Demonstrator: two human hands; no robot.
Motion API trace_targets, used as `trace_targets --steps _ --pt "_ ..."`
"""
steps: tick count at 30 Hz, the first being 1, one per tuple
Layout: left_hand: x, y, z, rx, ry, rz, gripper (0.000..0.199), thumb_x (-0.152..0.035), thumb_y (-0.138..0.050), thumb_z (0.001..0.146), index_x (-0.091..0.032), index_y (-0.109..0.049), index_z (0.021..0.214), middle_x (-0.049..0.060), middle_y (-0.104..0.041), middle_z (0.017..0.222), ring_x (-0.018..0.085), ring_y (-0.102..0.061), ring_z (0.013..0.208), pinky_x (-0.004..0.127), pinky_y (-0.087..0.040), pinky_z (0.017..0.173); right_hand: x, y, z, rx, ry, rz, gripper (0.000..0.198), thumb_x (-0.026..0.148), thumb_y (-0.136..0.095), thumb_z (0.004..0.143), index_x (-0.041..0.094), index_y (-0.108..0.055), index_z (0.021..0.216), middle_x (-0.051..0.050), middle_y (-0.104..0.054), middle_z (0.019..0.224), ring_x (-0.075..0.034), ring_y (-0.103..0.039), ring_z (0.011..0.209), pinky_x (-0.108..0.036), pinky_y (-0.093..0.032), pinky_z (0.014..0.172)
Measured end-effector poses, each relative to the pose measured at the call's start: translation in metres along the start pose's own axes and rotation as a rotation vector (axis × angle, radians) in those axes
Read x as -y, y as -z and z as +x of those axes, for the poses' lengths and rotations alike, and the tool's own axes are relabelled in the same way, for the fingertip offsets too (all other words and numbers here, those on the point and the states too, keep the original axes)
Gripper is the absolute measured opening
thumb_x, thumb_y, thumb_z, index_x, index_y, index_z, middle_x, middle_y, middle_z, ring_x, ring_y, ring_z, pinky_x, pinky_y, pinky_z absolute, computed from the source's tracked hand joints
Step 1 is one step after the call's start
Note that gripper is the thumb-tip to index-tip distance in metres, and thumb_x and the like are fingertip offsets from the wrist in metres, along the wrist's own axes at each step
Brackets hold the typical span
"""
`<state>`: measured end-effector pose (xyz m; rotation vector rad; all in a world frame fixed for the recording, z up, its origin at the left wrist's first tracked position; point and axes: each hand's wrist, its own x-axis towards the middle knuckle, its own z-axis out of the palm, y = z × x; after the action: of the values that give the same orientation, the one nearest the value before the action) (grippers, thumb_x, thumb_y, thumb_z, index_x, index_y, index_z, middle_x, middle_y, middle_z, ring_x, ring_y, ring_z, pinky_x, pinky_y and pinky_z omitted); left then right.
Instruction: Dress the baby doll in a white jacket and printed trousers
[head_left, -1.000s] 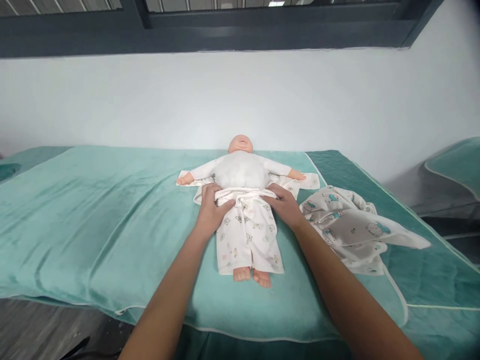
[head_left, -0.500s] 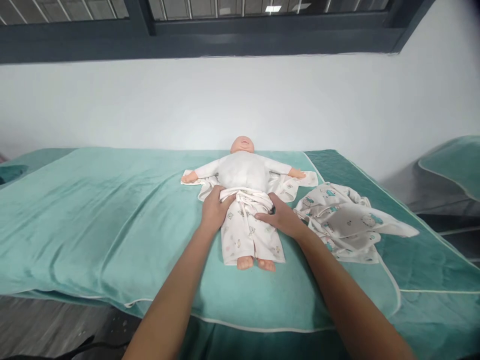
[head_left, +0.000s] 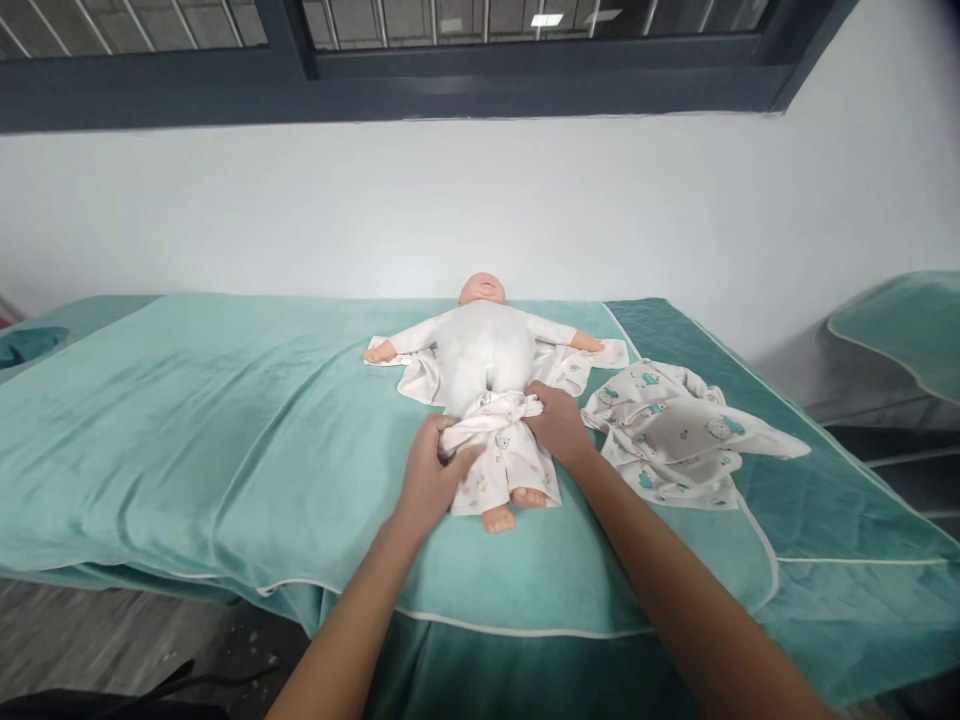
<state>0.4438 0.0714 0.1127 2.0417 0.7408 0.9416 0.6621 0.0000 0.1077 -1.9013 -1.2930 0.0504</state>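
A baby doll (head_left: 484,345) with a white cloth body lies on its back, head toward the wall and arms spread. Small patterned white pants (head_left: 514,462) cover its legs, the waistband bunched below the hips; both feet stick out of the leg ends. My left hand (head_left: 433,468) grips the waistband on the left side, thumb over the cloth. On the right side my right hand (head_left: 556,422) pinches the waistband, a little higher than the left. An open patterned baby shirt (head_left: 420,380) is spread flat beneath the doll's back and arms.
Right of the doll lies a crumpled white garment (head_left: 675,430) with teal prints. A green blanket (head_left: 225,430) covers the bed, its front edge hanging over. Behind are a white wall (head_left: 300,210) and a dark window frame (head_left: 450,85). A green cushion-like piece (head_left: 907,330) is at far right.
The pants' waistband has moved down from the doll's waist, baring its lower belly and hips. My left hand has moved down toward me with the cloth. The doll's feet have shifted.
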Motion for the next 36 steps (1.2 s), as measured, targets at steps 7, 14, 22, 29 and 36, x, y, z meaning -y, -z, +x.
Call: trace_targets --steps 7,14,22,29,36 --pt "-0.001 0.003 -0.033 0.299 -0.219 0.13 0.115 -0.057 -0.088 0.051 -0.033 -0.029 0.146 0.014 -0.018 0.153 0.039 -0.023 0.145 0.056 -0.034 0.114 -0.002 -0.001 -0.001 -0.037 0.032 0.057 0.007 0.027 -0.054 0.075 0.022 -0.051 0.078 -0.001 -0.061 0.074 -0.02 -0.055 0.074 -0.03 -0.035 0.068" --pt "-0.004 -0.006 -0.024 0.154 -0.272 0.256 0.098 -0.039 -0.084 0.064 -0.027 -0.028 0.143 0.016 -0.029 0.146 0.035 -0.03 0.141 0.055 -0.034 0.114 0.008 0.011 -0.019 0.055 -0.009 0.153 0.015 0.035 -0.059 0.078 0.022 -0.056 0.084 -0.001 -0.066 0.084 -0.021 -0.058 0.083 -0.031 -0.039 0.074" --pt "0.004 0.004 -0.008 0.232 -0.294 0.276 0.102 -0.039 -0.082 0.066 -0.027 -0.022 0.147 0.013 -0.03 0.147 0.03 -0.03 0.141 0.047 -0.033 0.116 0.041 0.052 -0.061 0.404 0.059 0.093 0.033 0.053 -0.056 0.087 0.021 -0.055 0.088 -0.002 -0.061 0.086 -0.02 -0.056 0.082 -0.031 -0.04 0.073" --pt "-0.005 0.011 -0.003 0.291 -0.166 0.235 0.114 -0.044 -0.085 0.061 -0.027 -0.017 0.151 0.013 -0.039 0.141 0.031 -0.04 0.133 0.046 -0.04 0.109 0.059 0.049 -0.077 0.404 0.147 -0.155 0.057 0.045 -0.08 0.067 0.017 -0.05 0.107 -0.01 -0.059 0.106 -0.029 -0.056 0.103 -0.043 -0.042 0.094" --pt "-0.02 0.019 -0.003 0.357 -0.089 0.298 0.081 -0.035 -0.075 0.074 -0.023 -0.034 0.143 0.01 -0.053 0.138 0.029 -0.052 0.123 0.044 -0.043 0.102 0.057 0.032 -0.076 0.241 0.135 -0.216 0.029 0.041 -0.064 0.084 0.02 -0.052 0.101 -0.005 -0.065 0.096 -0.025 -0.06 0.097 -0.039 -0.041 0.094"
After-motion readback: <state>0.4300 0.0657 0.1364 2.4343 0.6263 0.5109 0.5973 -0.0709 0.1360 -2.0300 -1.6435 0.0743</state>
